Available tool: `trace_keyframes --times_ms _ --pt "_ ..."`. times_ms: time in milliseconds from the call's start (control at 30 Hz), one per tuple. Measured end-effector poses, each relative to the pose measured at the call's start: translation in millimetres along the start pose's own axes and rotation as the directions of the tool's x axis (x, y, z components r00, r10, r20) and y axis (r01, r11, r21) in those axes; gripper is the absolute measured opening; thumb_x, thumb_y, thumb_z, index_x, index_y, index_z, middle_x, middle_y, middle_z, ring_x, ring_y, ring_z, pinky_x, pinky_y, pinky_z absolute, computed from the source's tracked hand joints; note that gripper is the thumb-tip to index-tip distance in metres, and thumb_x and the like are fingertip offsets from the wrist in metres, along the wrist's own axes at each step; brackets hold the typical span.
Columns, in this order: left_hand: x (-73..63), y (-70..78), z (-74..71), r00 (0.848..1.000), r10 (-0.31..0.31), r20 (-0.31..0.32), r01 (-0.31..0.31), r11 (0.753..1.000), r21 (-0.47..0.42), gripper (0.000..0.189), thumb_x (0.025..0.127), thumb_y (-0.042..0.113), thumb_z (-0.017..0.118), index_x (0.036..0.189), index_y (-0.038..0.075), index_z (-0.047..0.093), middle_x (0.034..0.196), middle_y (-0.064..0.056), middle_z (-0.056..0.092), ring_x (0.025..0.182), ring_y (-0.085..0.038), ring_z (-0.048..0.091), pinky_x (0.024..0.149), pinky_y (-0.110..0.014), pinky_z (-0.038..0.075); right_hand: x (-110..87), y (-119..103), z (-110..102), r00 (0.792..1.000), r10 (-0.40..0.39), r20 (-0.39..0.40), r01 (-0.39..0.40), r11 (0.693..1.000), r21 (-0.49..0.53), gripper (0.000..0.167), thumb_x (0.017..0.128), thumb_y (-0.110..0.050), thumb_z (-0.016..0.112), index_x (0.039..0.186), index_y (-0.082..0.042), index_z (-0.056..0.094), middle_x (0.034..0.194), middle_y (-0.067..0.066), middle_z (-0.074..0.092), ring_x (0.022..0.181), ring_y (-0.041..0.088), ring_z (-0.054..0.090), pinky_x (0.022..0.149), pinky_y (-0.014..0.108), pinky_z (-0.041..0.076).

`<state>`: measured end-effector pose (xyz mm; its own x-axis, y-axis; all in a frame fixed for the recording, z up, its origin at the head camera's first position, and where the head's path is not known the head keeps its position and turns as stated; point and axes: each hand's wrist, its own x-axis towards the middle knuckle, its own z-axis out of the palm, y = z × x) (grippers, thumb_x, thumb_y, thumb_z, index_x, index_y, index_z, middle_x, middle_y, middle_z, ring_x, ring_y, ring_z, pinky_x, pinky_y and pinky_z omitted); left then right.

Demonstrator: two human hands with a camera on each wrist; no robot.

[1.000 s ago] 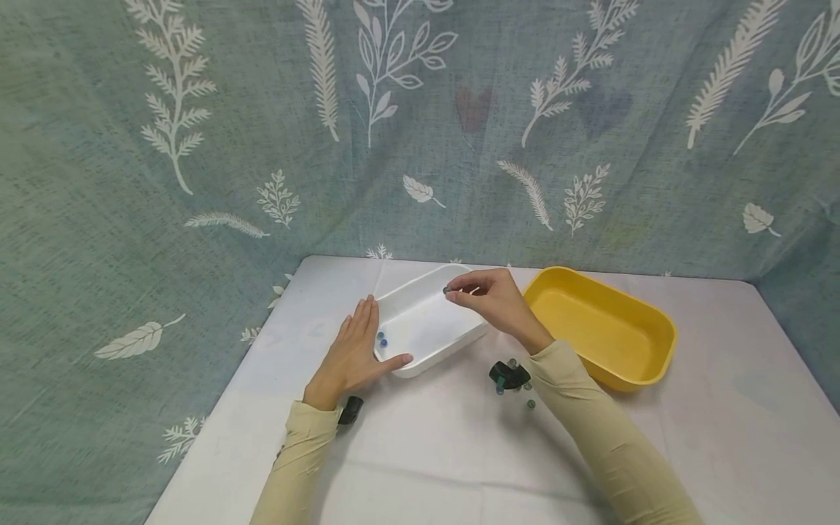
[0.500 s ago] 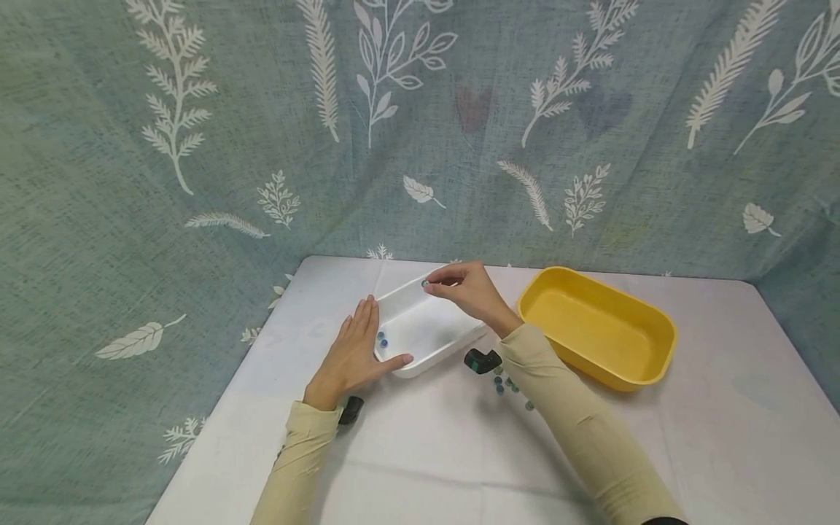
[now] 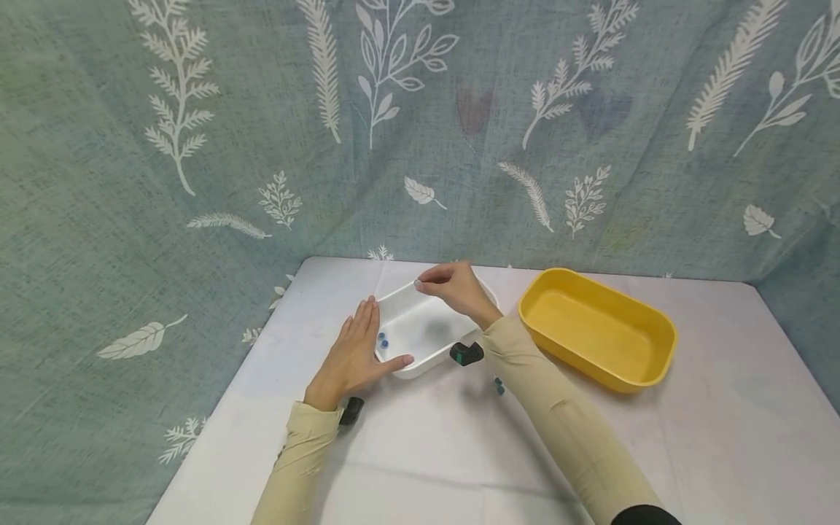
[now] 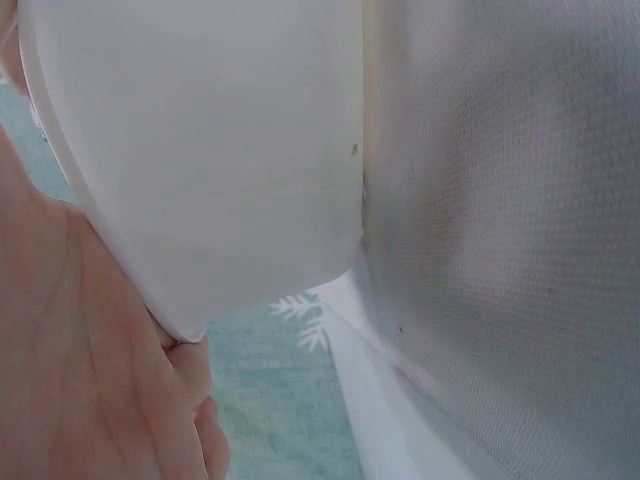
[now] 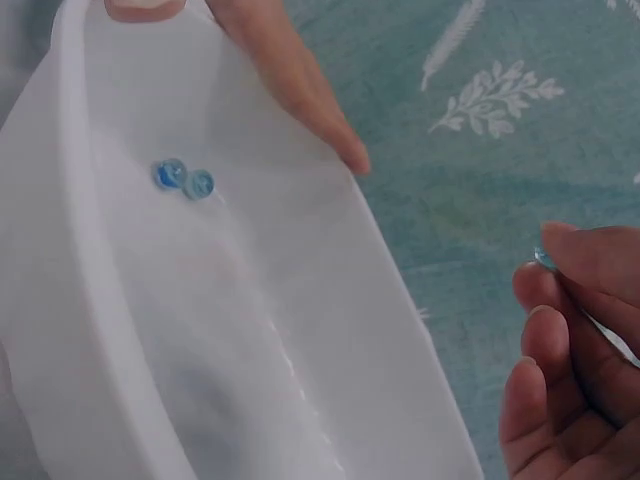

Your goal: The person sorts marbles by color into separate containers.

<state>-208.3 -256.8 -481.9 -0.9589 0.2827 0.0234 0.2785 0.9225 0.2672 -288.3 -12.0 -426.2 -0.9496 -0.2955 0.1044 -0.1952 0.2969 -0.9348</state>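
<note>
My left hand lies along the left end of a white tray, fingers straight on the rim and thumb over the front edge. In the left wrist view its palm rests against the tray's outside. My right hand pinches a small clear-blue marble between thumb and fingertip, above the tray's back side. Inside the tray, two blue glass marbles lie side by side near the left end.
A yellow tray stands to the right of the white one. Blue marbles lie on the white tabletop beside the right sleeve, which may hide others. A leaf-patterned curtain hangs behind the table.
My right hand has moved left over the white tray with the pinched marble. Its sleeve now covers several marbles seen on the table earlier. The left hand has stayed in place.
</note>
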Motion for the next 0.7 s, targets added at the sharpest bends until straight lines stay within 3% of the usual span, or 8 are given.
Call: trace_keyframes --times_ms 367,700 --pt "0.9 -0.7 -0.8 1.000 0.001 0.003 -0.001 1.000 0.012 0.128 0.084 0.087 0.053 0.165 0.001 0.002 0.176 -0.014 -0.003 0.165 -0.029 -0.001 0.133 -0.054 0.010 12.4 2 15 1.000 -0.020 0.023 0.022 0.996 -0.082 0.022 0.094 -0.018 0.077 0.111 -0.004 0.079 0.110 0.013 0.079 0.100 0.025 0.074 0.089 0.034 0.061" --pt "0.7 -1.2 0.8 1.000 0.010 -0.013 -0.010 1.000 0.007 0.128 0.084 0.086 0.053 0.165 0.000 0.004 0.176 -0.014 -0.003 0.165 -0.030 0.001 0.133 -0.055 0.011 19.0 11 18 0.999 0.014 0.043 -0.008 0.992 -0.123 0.020 0.092 -0.017 0.078 0.107 -0.004 0.080 0.105 0.012 0.080 0.095 0.022 0.074 0.084 0.032 0.060"
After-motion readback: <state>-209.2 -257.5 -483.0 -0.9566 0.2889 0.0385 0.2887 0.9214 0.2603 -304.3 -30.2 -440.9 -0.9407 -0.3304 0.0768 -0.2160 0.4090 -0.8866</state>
